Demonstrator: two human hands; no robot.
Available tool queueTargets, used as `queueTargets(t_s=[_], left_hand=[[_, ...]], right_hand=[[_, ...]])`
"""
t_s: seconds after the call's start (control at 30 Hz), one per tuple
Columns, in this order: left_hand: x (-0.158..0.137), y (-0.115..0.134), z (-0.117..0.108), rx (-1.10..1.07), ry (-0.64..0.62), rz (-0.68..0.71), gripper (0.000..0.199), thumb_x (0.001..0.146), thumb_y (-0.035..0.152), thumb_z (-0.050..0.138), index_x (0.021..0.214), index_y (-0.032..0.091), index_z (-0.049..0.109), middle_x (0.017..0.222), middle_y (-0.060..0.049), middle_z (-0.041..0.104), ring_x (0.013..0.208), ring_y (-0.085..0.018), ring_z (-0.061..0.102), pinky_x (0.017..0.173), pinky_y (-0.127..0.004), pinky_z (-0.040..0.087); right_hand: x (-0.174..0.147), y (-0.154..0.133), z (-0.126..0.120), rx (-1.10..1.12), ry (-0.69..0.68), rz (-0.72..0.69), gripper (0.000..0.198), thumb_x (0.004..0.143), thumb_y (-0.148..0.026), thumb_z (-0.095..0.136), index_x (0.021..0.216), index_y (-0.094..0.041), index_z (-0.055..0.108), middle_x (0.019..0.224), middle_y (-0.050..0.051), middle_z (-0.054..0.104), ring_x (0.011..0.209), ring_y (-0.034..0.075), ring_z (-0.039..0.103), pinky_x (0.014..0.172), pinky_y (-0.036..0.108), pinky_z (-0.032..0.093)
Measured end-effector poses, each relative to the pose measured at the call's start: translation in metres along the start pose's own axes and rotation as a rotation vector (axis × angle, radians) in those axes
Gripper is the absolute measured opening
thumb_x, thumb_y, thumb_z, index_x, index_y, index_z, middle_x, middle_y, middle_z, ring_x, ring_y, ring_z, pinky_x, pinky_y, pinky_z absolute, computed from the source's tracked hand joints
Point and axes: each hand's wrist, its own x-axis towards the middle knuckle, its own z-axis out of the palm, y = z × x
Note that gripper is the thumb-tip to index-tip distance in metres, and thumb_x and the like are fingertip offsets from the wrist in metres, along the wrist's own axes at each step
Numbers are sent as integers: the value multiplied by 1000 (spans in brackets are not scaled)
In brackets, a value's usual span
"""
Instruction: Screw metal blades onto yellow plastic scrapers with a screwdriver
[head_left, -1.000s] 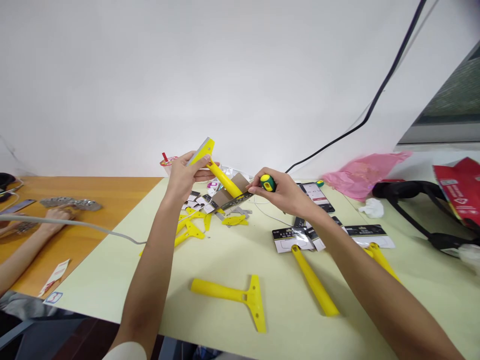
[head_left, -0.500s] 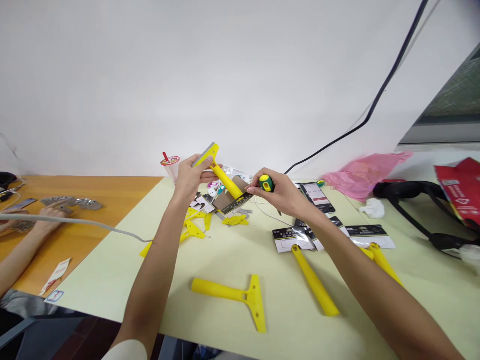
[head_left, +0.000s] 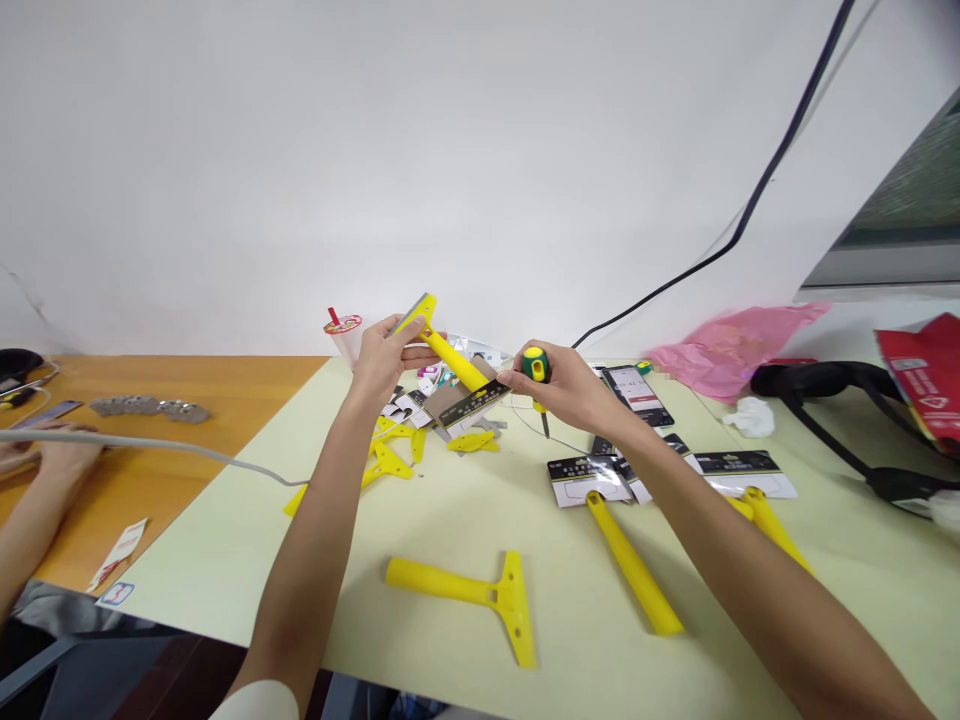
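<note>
My left hand (head_left: pixel 381 356) is closed around the head end of a yellow scraper (head_left: pixel 459 362), which is raised above the table and slants down to the right. At its handle's lower end is a black-topped cardboard card (head_left: pixel 474 406), pinched at its right edge by my right hand (head_left: pixel 570 385). That hand also keeps a green-and-yellow screwdriver (head_left: pixel 535 365) in its grip, shaft pointing down. Below my hands, another yellow scraper (head_left: pixel 450 583) lies on the table. To its right is a scraper (head_left: pixel 636 570) with a card at its handle end.
Yellow scraper parts (head_left: pixel 472 441) lie behind, near a lidded cup (head_left: pixel 346 345). On the right are a phone (head_left: pixel 637 393), a pink bag (head_left: pixel 720 350) and a black headset-like frame (head_left: pixel 847 440). A co-worker's hand (head_left: pixel 67 455) rests at left near metal pieces (head_left: pixel 150 407). A grey cable crosses left.
The screwdriver in my right hand has swung so that its shaft now shows, pointing down. The scraper head has dipped slightly. At left, the co-worker's hand has moved off the metal pieces.
</note>
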Motion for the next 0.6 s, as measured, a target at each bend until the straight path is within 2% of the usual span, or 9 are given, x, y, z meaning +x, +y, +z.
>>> queueTargets(t_s=[0.27, 0.4, 0.6], left_hand=[[2, -3, -5, 66, -26, -6, 37, 80, 41, 88, 97, 14, 68, 94, -16, 81, 78, -28, 82, 71, -37, 69], [0, -1, -3, 97, -68, -40, 36, 81, 41, 87, 94, 14, 67, 90, -16, 81, 71, -27, 81, 66, -35, 68], [2, -9, -2, 48, -124, -122, 35, 82, 37, 85, 100, 13, 67, 96, -15, 81, 80, -26, 81, 77, -36, 68]], right_hand=[[2, 4, -4, 39, -44, 16, 47, 91, -68, 73, 88, -22, 64, 81, 3, 70, 72, 19, 65, 62, 33, 49], [1, 3, -4, 35, -46, 17, 46, 91, -67, 73, 90, -22, 64, 84, 4, 71, 72, 19, 64, 62, 34, 49], [1, 1, -2, 14, -3, -26, 45, 94, -66, 71, 91, -22, 64, 81, 2, 68, 70, 17, 59, 62, 32, 45]])
